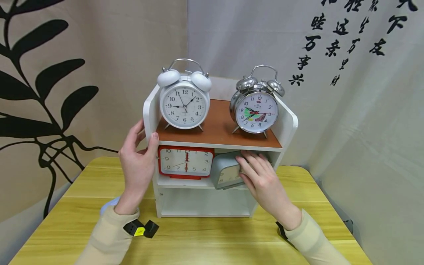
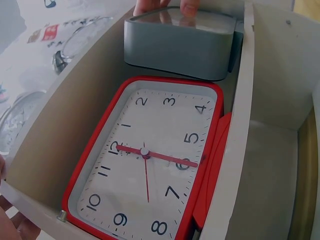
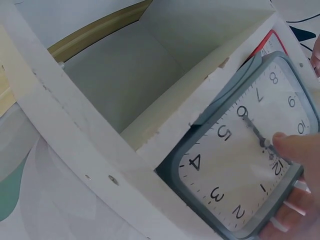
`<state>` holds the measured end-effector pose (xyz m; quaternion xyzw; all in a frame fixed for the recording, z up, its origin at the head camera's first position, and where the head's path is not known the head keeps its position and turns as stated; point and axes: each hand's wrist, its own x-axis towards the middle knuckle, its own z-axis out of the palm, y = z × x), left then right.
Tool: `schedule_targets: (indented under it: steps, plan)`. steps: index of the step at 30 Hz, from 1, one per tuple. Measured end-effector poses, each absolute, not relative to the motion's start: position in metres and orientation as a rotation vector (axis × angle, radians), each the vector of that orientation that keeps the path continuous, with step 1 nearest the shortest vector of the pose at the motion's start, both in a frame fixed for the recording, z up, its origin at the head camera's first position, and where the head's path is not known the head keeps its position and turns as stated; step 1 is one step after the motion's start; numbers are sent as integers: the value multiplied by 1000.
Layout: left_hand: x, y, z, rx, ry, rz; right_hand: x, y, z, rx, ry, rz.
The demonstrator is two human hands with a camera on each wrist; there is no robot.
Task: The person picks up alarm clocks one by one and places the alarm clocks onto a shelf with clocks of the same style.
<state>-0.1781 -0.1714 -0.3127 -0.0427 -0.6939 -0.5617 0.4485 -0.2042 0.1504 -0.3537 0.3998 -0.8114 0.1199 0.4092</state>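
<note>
A small white shelf unit [image 1: 150, 105] with a brown top board stands on the table. My left hand [image 1: 139, 162] grips its left side panel, thumb at the front edge and fingers on the outer side. My right hand [image 1: 263, 180] holds a grey-blue rectangular clock [image 1: 222, 170] by its top edge, thumb over the face in the right wrist view. This clock is tilted in the right half of the middle compartment, its front jutting past the shelf edge. Beside it on the left, a red-framed rectangular clock [image 1: 175, 163] stands upright, facing out.
On the brown board stand a white twin-bell alarm clock [image 1: 184, 105] at the left and a silver twin-bell alarm clock [image 1: 256, 110] at the right. Below is a lower compartment [image 1: 205, 202]. The wood-grain table [image 1: 198, 243] extends around the unit, with light curtains [image 1: 132, 55] behind.
</note>
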Motion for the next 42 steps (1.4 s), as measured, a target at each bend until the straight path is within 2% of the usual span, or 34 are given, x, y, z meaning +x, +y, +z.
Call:
schedule_targets:
  steps: [42]
  plan:
    - [-177, -170, -312, -91, -1716, -1396, -204, 139, -352, 805, -2149, 236]
